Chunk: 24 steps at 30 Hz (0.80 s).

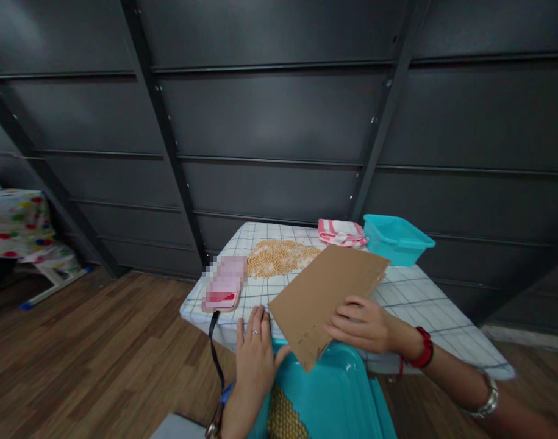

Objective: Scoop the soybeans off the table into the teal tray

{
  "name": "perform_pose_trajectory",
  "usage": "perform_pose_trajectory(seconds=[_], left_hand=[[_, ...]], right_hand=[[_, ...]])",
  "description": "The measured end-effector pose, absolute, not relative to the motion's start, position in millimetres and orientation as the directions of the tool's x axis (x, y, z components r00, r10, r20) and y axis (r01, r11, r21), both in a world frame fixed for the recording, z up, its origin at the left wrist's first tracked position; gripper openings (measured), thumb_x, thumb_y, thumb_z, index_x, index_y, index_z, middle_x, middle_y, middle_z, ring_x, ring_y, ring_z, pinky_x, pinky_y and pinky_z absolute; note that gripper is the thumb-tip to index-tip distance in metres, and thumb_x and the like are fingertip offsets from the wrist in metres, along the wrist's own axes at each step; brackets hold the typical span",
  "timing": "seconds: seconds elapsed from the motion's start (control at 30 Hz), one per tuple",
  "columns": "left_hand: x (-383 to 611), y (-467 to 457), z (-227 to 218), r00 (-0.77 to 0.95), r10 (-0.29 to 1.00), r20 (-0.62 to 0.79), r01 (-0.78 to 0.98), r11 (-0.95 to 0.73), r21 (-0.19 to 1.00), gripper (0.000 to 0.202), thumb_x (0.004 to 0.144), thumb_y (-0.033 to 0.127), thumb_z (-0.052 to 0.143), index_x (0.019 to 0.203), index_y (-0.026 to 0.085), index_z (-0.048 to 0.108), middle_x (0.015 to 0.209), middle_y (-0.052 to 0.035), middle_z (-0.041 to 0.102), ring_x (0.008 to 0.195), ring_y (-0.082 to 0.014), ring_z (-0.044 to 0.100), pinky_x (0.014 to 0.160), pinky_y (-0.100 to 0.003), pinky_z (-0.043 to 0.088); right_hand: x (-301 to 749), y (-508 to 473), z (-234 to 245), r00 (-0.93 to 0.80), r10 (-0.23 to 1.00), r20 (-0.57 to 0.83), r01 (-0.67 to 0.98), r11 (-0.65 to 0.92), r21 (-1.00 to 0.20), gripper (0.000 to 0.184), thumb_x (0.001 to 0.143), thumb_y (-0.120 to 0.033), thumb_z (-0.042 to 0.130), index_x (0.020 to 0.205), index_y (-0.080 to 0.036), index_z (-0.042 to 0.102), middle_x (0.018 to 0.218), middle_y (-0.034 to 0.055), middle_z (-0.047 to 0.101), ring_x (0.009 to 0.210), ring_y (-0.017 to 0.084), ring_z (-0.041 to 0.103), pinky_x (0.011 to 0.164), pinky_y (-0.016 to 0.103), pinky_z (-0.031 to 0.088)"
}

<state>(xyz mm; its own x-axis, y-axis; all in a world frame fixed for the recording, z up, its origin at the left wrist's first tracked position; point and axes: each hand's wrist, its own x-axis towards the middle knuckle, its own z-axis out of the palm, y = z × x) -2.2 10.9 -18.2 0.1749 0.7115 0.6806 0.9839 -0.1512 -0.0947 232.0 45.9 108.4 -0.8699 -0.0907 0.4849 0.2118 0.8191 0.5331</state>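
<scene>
My right hand [358, 326] grips a flat piece of brown cardboard [329, 292], fingers on top of its near right side. The cardboard tilts over the table edge, its lower corner above a turquoise plastic bin [333, 396]. My left hand [255, 350], with a ring, lies with fingers stretched out on the cloth edge; its thumb points out beside the bin's rim. A spread of yellow kernels or beans [279, 257], mixed with whitish bits, lies behind the cardboard, which hides part of it. Darker yellow-brown grains [284, 416] show inside the bin.
A pink phone-like object [226, 283], partly blurred, lies on the checked tablecloth [416, 299] at the left. A folded pink-and-white towel [340, 231] and a small turquoise basket [395, 241] stand at the back right. A dark panelled wall [269, 116] rises behind the table.
</scene>
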Motion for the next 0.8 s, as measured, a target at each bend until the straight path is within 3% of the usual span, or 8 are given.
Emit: perform_pose_trajectory(seconds=[0.23, 0.33, 0.5, 0.63, 0.8], left_hand=[[-4, 11, -18, 0.179, 0.715, 0.675, 0.983, -0.154, -0.098, 0.062, 0.076, 0.058, 0.034, 0.11, 0.009, 0.05, 0.116, -0.017, 0.054, 0.111, -0.0268, 0.045, 0.095, -0.045, 0.027], [-3, 11, -18, 0.18, 0.694, 0.697, 0.983, -0.142, -0.113, 0.067, 0.075, 0.062, 0.031, 0.108, 0.008, 0.051, 0.114, -0.0171, 0.056, 0.11, -0.0266, 0.046, 0.097, -0.046, 0.025], [-2, 11, -18, 0.172, 0.684, 0.709, 0.985, -0.143, -0.101, 0.074, 0.072, 0.067, 0.028, 0.108, 0.008, 0.052, 0.113, -0.0174, 0.057, 0.109, -0.0269, 0.047, 0.098, -0.045, 0.024], [-1, 10, -17, 0.166, 0.683, 0.711, 0.985, -0.15, -0.086, 0.074, 0.072, 0.067, 0.027, 0.108, 0.008, 0.052, 0.112, -0.0179, 0.057, 0.109, -0.0272, 0.047, 0.096, -0.045, 0.027], [-1, 11, -17, 0.162, 0.69, 0.705, 0.985, -0.162, -0.067, 0.074, 0.072, 0.066, 0.029, 0.109, 0.006, 0.051, 0.113, -0.0189, 0.056, 0.11, -0.0279, 0.046, 0.094, -0.046, 0.028]], right_hand=[[231, 39, 104, -0.93, -0.097, 0.355, 0.138, 0.802, 0.581, 0.038, 0.089, -0.012, 0.021, 0.097, -0.013, 0.058, 0.084, 0.0021, 0.063, 0.078, 0.011, 0.052, 0.067, 0.029, 0.038], [235, 41, 107, -0.91, -0.061, 0.41, 0.195, 0.81, 0.554, 0.037, 0.09, -0.013, 0.021, 0.096, -0.013, 0.058, 0.079, 0.0019, 0.063, 0.076, 0.01, 0.052, 0.07, 0.028, 0.038], [246, 52, 113, -0.83, -0.011, 0.557, 0.326, 0.801, 0.502, 0.026, 0.085, -0.007, 0.036, 0.101, -0.012, 0.056, 0.085, 0.0043, 0.064, 0.082, 0.013, 0.052, 0.072, 0.03, 0.041], [248, 74, 112, -0.7, 0.116, 0.705, 0.49, 0.796, 0.355, 0.036, 0.079, -0.002, 0.034, 0.106, -0.016, 0.054, 0.084, 0.0051, 0.063, 0.078, 0.015, 0.052, 0.066, 0.03, 0.044], [244, 94, 112, -0.693, 0.194, 0.695, 0.526, 0.795, 0.302, 0.039, 0.072, 0.002, 0.034, 0.101, -0.013, 0.056, 0.083, 0.0069, 0.061, 0.078, 0.017, 0.051, 0.066, 0.031, 0.045]])
